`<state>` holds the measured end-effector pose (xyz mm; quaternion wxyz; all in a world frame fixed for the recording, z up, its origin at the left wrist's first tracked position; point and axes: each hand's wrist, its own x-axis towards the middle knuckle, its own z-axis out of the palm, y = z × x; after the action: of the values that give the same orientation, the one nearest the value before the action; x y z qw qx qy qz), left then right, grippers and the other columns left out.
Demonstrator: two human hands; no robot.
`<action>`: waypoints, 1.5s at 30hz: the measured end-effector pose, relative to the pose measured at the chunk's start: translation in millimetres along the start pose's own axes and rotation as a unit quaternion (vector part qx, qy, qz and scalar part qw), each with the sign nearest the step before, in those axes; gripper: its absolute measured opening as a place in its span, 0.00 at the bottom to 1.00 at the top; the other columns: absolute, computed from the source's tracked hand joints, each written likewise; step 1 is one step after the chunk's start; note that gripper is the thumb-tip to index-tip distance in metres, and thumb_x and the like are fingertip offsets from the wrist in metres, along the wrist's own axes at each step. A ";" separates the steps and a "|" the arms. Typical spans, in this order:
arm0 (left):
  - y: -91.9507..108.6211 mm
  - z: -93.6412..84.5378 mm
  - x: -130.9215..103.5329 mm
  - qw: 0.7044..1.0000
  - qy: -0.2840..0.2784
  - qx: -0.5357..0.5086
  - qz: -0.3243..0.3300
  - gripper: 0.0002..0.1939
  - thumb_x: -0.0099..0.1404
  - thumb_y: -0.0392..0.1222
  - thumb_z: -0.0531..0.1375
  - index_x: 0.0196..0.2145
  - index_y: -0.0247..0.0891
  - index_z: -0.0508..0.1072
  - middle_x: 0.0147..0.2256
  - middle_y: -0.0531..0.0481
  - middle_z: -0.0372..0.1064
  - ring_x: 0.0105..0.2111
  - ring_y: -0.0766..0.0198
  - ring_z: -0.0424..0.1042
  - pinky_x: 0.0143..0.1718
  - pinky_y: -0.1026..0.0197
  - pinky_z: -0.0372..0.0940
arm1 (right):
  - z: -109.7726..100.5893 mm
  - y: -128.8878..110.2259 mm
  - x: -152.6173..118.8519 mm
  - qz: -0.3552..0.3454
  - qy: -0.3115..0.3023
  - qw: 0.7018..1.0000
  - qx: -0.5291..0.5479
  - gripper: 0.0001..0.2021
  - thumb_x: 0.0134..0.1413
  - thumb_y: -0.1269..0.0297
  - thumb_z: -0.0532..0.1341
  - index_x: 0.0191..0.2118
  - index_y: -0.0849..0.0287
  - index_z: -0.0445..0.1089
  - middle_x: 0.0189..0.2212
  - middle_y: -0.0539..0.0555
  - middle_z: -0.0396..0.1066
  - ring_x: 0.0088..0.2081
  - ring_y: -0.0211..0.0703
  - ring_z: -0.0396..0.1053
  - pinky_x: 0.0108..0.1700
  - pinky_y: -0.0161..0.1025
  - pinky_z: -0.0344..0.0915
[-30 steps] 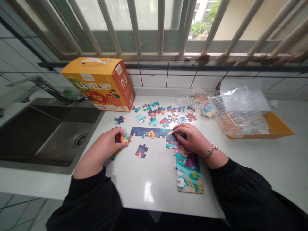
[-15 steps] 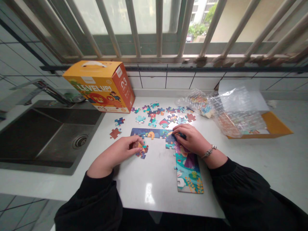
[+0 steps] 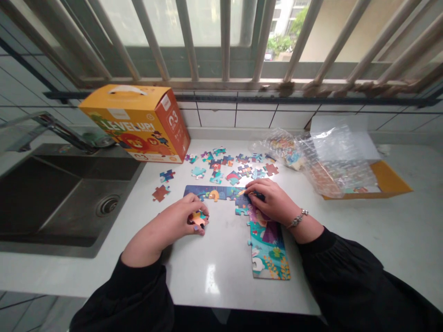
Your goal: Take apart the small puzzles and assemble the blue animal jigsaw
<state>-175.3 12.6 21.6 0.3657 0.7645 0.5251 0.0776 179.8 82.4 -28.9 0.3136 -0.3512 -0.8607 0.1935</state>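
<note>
My left hand [image 3: 180, 216] is closed on a jigsaw piece [image 3: 198, 220] with orange, teal and dark patches, held tilted just above the counter. My fingers cover part of it. Directly ahead lies the partly joined jigsaw puzzle [image 3: 268, 246], an L of a dark blue top strip and a colourful right side with a white rabbit and a green frog. At its upper right corner my right hand [image 3: 268, 198] rests with curled fingers, the fingertips pressed on the strip. Beyond the strip, several loose jigsaw pieces [image 3: 232, 177] lie scattered, and a brown piece [image 3: 161, 193] sits farther left.
An orange cardboard box [image 3: 133, 133] with a handle stands at the back left, beside the sink [image 3: 69, 203] and its tap [image 3: 57, 127]. Back right are a clear plastic bag [image 3: 290, 150] and an open box [image 3: 392, 180]. Window bars [image 3: 224, 41] rise behind.
My left hand has turned the jigsaw piece from near flat to tilted, shifting its grip around it. My right hand stays on the puzzle corner. The whole view has shifted slightly.
</note>
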 end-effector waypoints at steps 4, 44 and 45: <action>-1.5 0.4 -0.2 1.000 0.003 -0.008 0.008 0.14 0.62 0.42 0.75 0.46 0.48 0.83 0.48 0.49 0.68 0.47 0.54 0.73 0.50 0.56 0.66 | 0.7 1.6 -0.4 0.002 -0.007 1.000 0.001 0.07 0.70 0.71 0.65 0.47 0.53 0.80 0.50 0.58 0.83 0.51 0.53 0.80 0.58 0.56 0.75; 66.9 73.8 64.9 0.934 0.268 -0.108 0.209 0.27 0.62 0.26 0.70 0.54 0.46 0.69 0.47 0.48 0.69 0.44 0.57 0.72 0.45 0.55 0.71 | 21.2 -40.2 -6.1 0.220 -0.083 0.881 0.411 0.25 0.64 0.38 0.72 0.50 0.52 0.71 0.32 0.48 0.76 0.29 0.41 0.73 0.31 0.39 0.70; 67.0 73.8 64.8 0.936 0.263 -0.110 0.204 0.28 0.62 0.27 0.71 0.54 0.46 0.69 0.47 0.48 0.69 0.45 0.56 0.73 0.46 0.54 0.71 | 21.1 -40.6 -5.9 0.228 -0.085 0.873 0.423 0.24 0.63 0.38 0.73 0.48 0.52 0.72 0.31 0.47 0.75 0.28 0.40 0.71 0.30 0.38 0.69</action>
<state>-60.0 20.8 -5.9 0.2725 0.7625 0.4233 0.4063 149.2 48.2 -24.2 0.3048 -0.3535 -0.6158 0.6348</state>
